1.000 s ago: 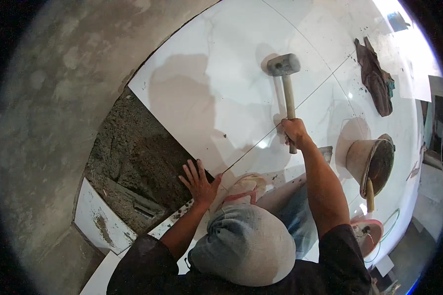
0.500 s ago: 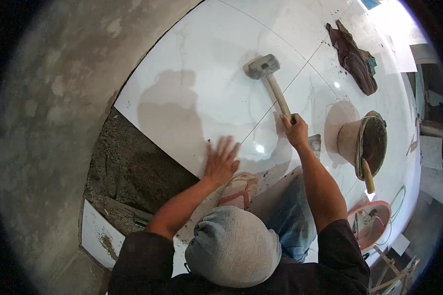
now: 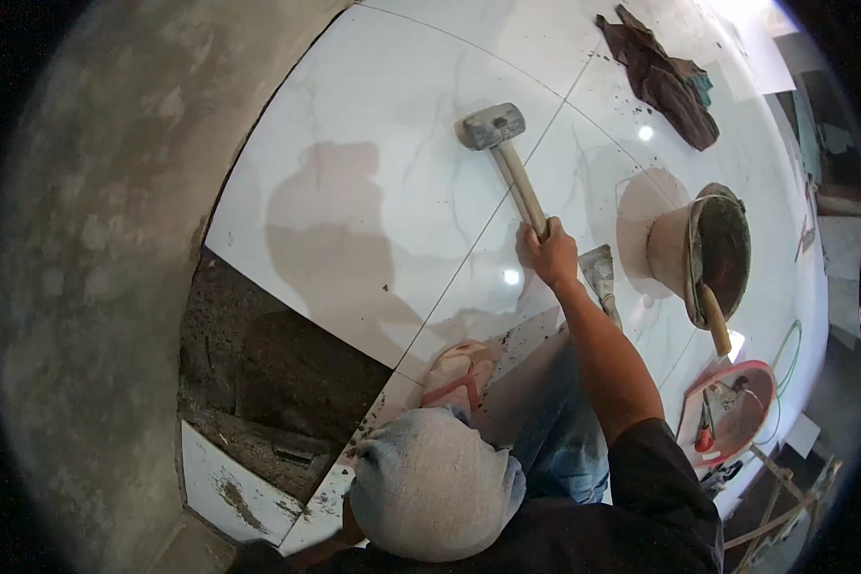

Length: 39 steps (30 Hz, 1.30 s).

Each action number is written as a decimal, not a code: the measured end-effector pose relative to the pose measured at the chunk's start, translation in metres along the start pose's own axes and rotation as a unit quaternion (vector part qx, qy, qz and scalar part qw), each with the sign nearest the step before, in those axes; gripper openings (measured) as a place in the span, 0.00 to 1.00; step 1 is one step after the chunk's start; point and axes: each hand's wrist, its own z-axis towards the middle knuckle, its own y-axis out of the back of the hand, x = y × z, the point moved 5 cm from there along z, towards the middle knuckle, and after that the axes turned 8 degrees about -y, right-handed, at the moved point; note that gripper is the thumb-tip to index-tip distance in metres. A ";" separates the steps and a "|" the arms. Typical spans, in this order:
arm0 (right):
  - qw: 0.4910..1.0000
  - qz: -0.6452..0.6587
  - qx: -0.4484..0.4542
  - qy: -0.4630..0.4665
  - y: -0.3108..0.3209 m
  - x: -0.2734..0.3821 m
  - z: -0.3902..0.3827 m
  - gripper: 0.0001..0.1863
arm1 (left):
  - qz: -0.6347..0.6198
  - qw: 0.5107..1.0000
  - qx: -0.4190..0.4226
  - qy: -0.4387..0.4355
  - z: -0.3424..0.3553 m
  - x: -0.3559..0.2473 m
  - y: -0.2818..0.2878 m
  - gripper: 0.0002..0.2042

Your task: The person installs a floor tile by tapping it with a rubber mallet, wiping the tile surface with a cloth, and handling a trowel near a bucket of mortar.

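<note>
One hand is all I can make out; the left is lost at six o'clock, around the cloth-covered head (image 3: 440, 488), so I cannot tell how its fingers stand. At three o'clock, a scraper's (image 3: 597, 268) handle end is hard to see beside my right forearm. Beyond it, the pale bucket (image 3: 667, 247) has a wooden handle (image 3: 716, 320) jutting over its rim; its dark inside I can't read. At four, the pink basin (image 3: 769, 387) holds a red-ended tool (image 3: 704, 440). My right hand (image 3: 553, 254) curls its fingers round the mallet (image 3: 520, 184), at one o'clock over white tile (image 3: 421, 210): scuffed grey head, pale shaft.
</note>
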 end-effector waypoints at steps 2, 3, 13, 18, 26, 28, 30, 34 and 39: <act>0.996 -0.019 0.071 -0.041 -0.005 -0.007 0.006 0.25 | -0.031 0.999 0.001 0.010 0.008 0.006 0.011 0.29; 0.997 -0.021 0.066 -0.045 -0.001 -0.006 0.003 0.25 | -0.029 0.999 -0.031 0.008 0.020 0.009 0.023 0.29; 0.986 -0.050 -0.096 -0.126 0.210 -0.123 -0.327 0.08 | 0.053 0.971 -0.231 -0.032 0.209 0.010 0.159 0.29; 0.864 -0.052 0.196 -0.461 0.149 -0.246 -0.565 0.08 | 0.070 0.976 -0.205 -0.025 0.221 0.021 0.151 0.28; 0.786 0.088 0.249 -0.560 0.066 -0.270 -0.612 0.10 | 0.078 0.978 -0.191 -0.027 0.203 0.030 0.141 0.28; 0.780 0.103 0.254 -0.563 0.060 -0.274 -0.610 0.10 | 0.072 0.980 -0.182 -0.028 0.191 0.033 0.128 0.28; 0.773 0.114 0.262 -0.567 0.057 -0.280 -0.610 0.11 | 0.070 0.983 -0.170 -0.028 0.176 0.039 0.111 0.28; 0.750 0.108 0.303 -0.577 0.075 -0.304 -0.615 0.13 | 0.061 0.989 -0.133 -0.021 0.134 0.047 0.066 0.28; 0.766 -0.108 0.584 -0.246 0.115 -0.421 -0.592 0.16 | 0.017 0.998 -0.055 0.002 0.083 0.068 0.010 0.27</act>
